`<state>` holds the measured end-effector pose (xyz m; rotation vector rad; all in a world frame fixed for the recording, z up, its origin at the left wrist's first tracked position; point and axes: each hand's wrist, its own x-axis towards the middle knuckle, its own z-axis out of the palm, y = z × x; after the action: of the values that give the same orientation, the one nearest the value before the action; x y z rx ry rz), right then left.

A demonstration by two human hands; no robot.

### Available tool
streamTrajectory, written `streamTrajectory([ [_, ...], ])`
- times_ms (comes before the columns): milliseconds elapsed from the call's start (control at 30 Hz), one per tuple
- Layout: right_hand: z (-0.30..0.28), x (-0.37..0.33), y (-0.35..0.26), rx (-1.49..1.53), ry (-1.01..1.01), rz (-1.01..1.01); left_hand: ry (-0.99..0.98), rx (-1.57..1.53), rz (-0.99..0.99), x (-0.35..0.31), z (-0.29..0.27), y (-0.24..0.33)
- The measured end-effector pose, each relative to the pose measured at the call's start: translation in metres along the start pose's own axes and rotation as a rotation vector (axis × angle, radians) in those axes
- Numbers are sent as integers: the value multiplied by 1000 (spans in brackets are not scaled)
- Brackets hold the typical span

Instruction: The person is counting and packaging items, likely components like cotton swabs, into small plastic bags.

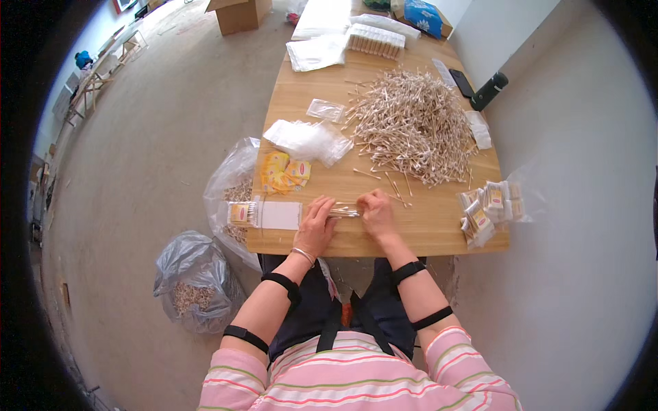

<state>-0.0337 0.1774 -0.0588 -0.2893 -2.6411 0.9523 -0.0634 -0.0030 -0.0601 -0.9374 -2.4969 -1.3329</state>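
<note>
Head view, left hand [315, 222], right hand [376, 214], swab bundle [344, 212], swab heap [415, 127] beyond

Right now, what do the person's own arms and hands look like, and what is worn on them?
Both hands are bare. The left hand has a silver bangle at the wrist. Each forearm carries two black straps, one near the wrist and one near the elbow. Short sleeves are pink with white and green stripes.

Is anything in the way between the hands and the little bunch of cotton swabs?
No. Both the left hand and the right hand already touch the small bunch of cotton swabs on the wooden table. Nothing lies between them; the big swab pile sits farther back.
</note>
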Motion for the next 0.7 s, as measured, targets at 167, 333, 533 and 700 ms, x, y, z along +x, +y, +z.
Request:
streamTrajectory([
  [167, 24, -9, -17, 193, 73, -10, -3, -28, -31, -1, -3, 0],
  [333, 40, -19, -31, 378, 252, 125, -2, -55, -34, -1, -6, 1],
  [533, 45, -22, -39, 391, 96, 21, 11, -93, -36, -2, -4, -4],
  [700, 27, -30, -33, -423, -276, -378, 87, -147, -69, -1, -4, -3],
])
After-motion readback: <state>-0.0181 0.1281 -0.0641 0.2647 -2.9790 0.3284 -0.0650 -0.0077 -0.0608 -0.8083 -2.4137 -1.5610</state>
